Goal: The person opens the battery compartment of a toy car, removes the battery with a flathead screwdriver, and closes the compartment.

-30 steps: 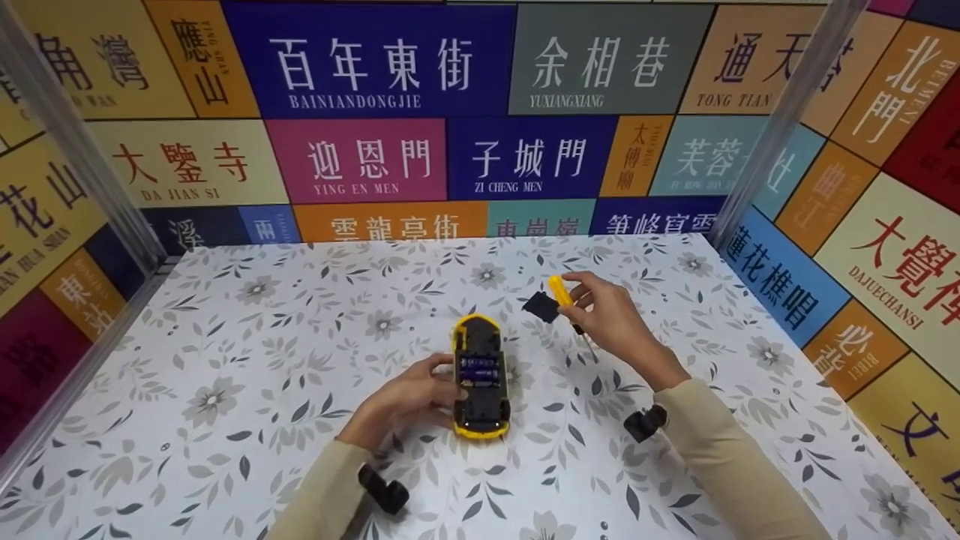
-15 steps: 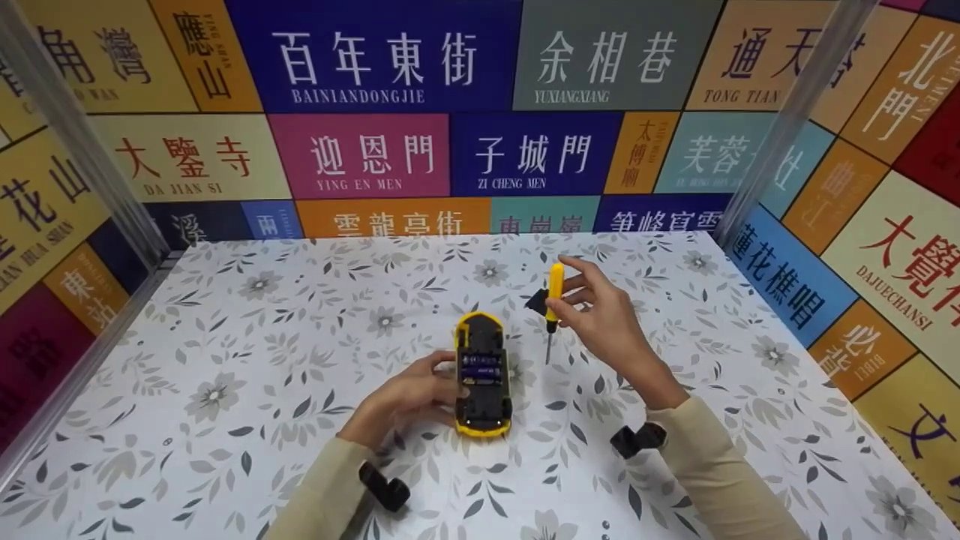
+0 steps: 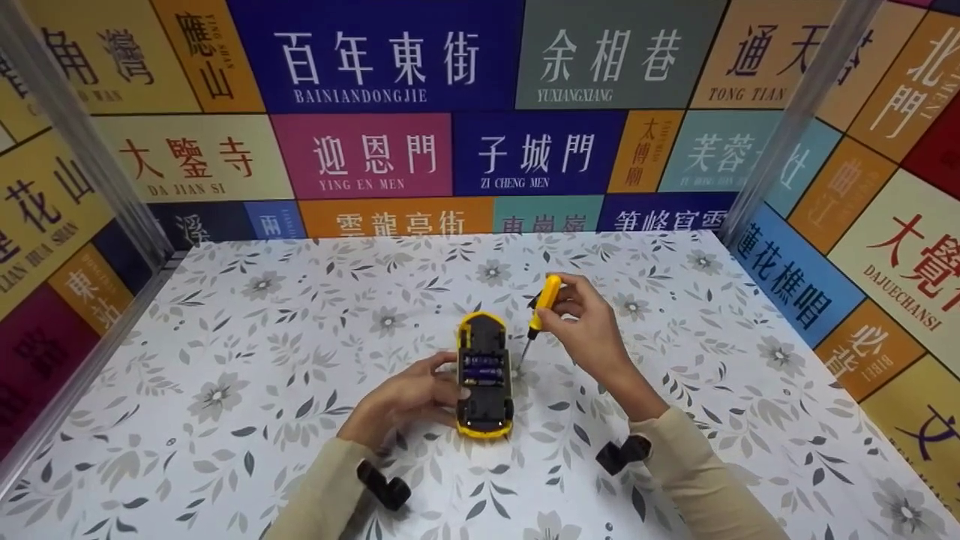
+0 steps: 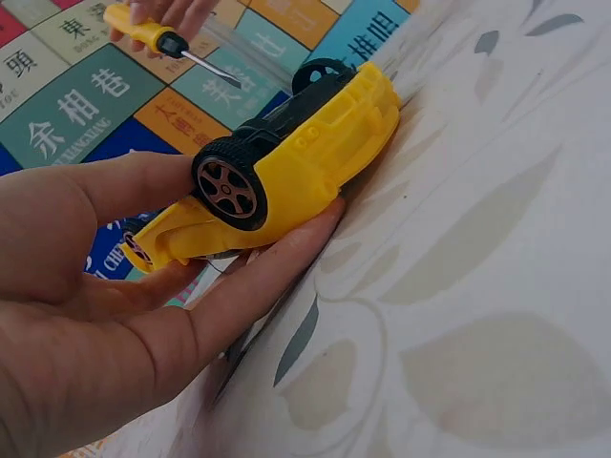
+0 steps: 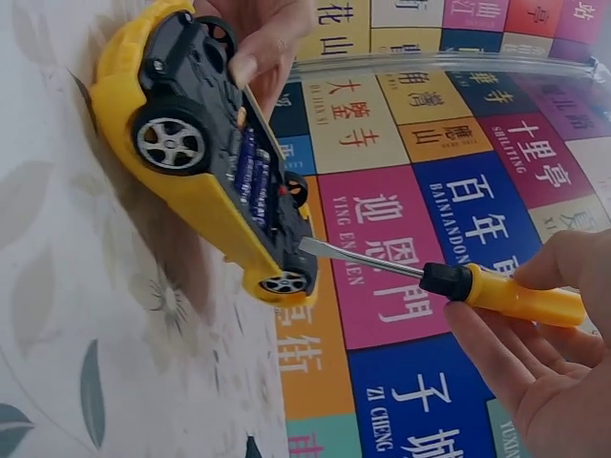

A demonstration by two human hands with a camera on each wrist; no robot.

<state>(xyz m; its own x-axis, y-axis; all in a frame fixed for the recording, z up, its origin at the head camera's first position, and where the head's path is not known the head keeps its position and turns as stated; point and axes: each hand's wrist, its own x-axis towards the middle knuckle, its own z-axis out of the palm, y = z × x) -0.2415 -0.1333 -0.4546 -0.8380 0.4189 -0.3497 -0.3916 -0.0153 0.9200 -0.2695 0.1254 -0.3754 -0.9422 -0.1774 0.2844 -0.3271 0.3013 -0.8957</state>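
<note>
While the left hand [image 3: 409,397] grips the car [image 3: 484,411] from its left side, fingers curled partway about the body, the right hand [image 3: 591,326] is nearly closed, thumb and fingers pinching the screwdriver [image 3: 550,292] by its yellow handle. Car upside down, low over the patterned table [image 3: 300,330], just beside the left palm and lower left of the right hand. Batteries [image 3: 482,371] lie exposed in its underside. Blade slants down toward the car's right side, apart from it in the head view. Against half a second ago: screwdriver then near upright, now tilted, tip nearer the car; car and left hand hardly changed.
</note>
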